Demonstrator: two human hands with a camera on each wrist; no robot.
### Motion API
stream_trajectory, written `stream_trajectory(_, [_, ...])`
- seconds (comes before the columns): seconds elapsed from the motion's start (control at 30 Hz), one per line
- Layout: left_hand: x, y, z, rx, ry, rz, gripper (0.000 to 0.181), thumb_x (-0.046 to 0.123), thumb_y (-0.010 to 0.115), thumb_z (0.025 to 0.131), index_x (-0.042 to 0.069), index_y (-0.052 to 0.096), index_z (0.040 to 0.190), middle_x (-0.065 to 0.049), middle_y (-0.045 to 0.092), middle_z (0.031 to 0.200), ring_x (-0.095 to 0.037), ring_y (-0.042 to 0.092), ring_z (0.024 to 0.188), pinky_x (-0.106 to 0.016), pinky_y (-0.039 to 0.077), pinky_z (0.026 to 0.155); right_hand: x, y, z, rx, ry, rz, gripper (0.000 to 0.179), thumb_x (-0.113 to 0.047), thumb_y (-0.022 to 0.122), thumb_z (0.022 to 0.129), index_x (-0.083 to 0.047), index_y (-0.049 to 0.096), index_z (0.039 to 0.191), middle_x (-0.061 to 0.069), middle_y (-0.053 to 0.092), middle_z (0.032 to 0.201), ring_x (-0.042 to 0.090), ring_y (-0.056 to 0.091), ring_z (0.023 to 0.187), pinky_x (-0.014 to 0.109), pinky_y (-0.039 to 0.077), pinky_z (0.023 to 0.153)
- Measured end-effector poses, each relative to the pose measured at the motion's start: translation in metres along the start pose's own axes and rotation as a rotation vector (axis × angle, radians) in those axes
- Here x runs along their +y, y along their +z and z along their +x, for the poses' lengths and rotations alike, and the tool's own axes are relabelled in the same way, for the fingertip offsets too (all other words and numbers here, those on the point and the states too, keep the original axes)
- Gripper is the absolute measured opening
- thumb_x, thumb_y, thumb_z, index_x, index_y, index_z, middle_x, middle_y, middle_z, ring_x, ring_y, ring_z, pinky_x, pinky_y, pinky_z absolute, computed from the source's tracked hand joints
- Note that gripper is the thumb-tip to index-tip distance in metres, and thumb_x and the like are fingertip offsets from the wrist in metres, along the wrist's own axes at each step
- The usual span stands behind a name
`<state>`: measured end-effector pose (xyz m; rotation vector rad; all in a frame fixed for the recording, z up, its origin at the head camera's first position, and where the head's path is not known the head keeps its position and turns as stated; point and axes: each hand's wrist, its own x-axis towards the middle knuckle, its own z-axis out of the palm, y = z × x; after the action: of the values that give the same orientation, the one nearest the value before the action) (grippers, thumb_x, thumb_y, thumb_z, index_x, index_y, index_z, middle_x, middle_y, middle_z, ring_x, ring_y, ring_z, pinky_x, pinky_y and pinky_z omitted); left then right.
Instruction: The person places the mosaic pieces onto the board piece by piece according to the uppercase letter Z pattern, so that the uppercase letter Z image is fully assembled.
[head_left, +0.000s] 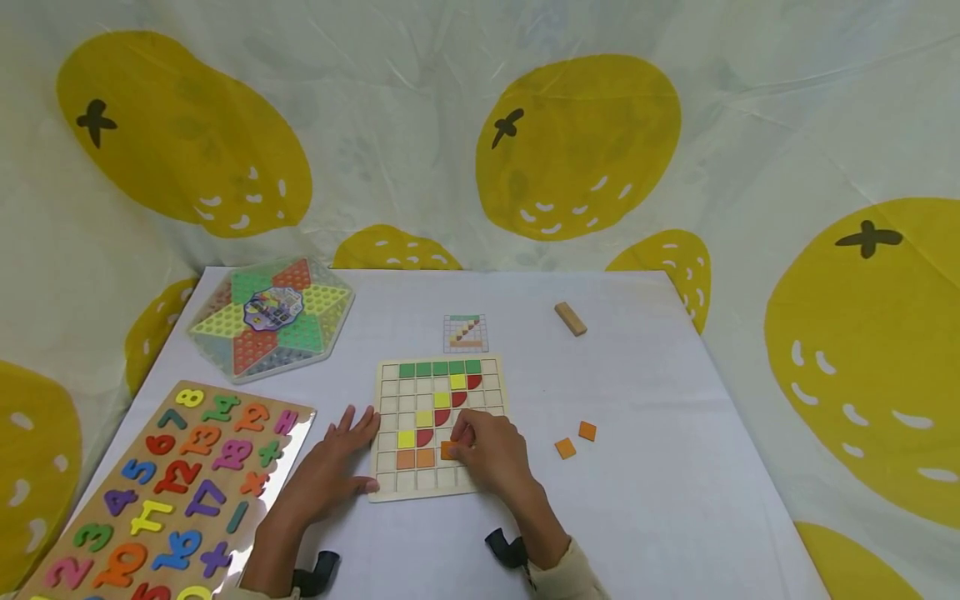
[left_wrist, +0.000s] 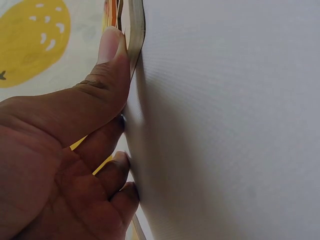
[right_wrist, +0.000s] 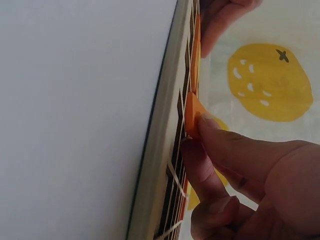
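Observation:
A wooden grid board (head_left: 407,481) lies on the table with several green squares along its top row. Yellow squares (head_left: 424,419) and red quarter-round pieces (head_left: 424,437) step diagonally down to the left. Two orange squares (head_left: 406,459) sit in a lower row. Just right of them, my right hand (head_left: 491,454) pinches an orange square tile (right_wrist: 192,116) between thumb and fingers, tilted against the board in the right wrist view. With fingers spread, my left hand (head_left: 326,468) rests at the board's left edge, thumb (left_wrist: 112,60) touching its corner.
Two loose orange tiles (head_left: 566,448) lie to the right. Behind the board is a small pattern card (head_left: 466,333), with a wooden block (head_left: 571,319) farther right. A number puzzle board (head_left: 168,492) and a star-patterned hexagonal game board (head_left: 273,317) occupy the left side.

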<state>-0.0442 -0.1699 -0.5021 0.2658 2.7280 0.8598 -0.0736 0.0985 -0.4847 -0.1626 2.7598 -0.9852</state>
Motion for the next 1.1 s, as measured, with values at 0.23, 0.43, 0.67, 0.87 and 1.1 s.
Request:
stream_trajectory(0.23, [-0.001,0.001,0.001,0.008,0.010,0.012,0.106,0.020,0.096,0.072,0.007,0.042,0.162,-0.014,0.035,0.171,-0.046,0.018,0.163,-0.066,0.022,0.130,-0.008,0.006,0.003,0.003,-0.019,-0.041,0.020,-0.022,0.091,0.085,-0.021,0.071,0.082,-0.009,0.056,0.064,0.010,0.052,0.064,0.026,0.040,0.056])
stream_trajectory(0.43, [0.000,0.001,0.000,0.013,0.019,0.013,0.105,0.019,0.095,0.073,0.006,0.042,0.161,-0.014,0.035,0.170,-0.046,0.019,0.163,-0.065,0.022,0.130,-0.007,0.004,0.002,-0.035,-0.043,-0.062,0.018,-0.022,0.090,0.086,-0.022,0.072,0.079,-0.009,0.056,0.065,0.011,0.053,0.064,0.026,0.041,0.056])
stream_trajectory(0.67, [0.000,0.003,0.000,0.018,0.021,0.022,0.105,0.018,0.096,0.072,0.005,0.042,0.161,-0.015,0.036,0.170,-0.047,0.020,0.162,-0.066,0.023,0.129,0.006,-0.002,0.000,-0.017,-0.045,-0.025,0.016,-0.024,0.090,0.086,-0.023,0.074,0.089,-0.013,0.060,0.071,0.009,0.055,0.073,0.025,0.043,0.062])
stream_trajectory(0.87, [0.000,0.002,0.001,0.023,0.024,0.017,0.104,0.017,0.096,0.071,0.005,0.043,0.161,-0.016,0.036,0.170,-0.047,0.020,0.162,-0.066,0.023,0.129,0.025,-0.022,-0.003,0.077,0.001,0.015,0.019,-0.021,0.090,0.085,-0.022,0.075,0.096,-0.012,0.064,0.077,0.012,0.054,0.075,0.026,0.043,0.062])
stream_trajectory(1.1, [-0.001,0.002,0.000,0.025,0.023,0.027,0.105,0.018,0.096,0.071,0.006,0.043,0.161,-0.015,0.037,0.169,-0.047,0.021,0.162,-0.066,0.025,0.128,0.055,-0.051,-0.009,0.157,0.075,0.013,0.026,-0.014,0.092,0.081,-0.024,0.077,0.099,-0.009,0.069,0.083,0.014,0.052,0.073,0.026,0.041,0.064])
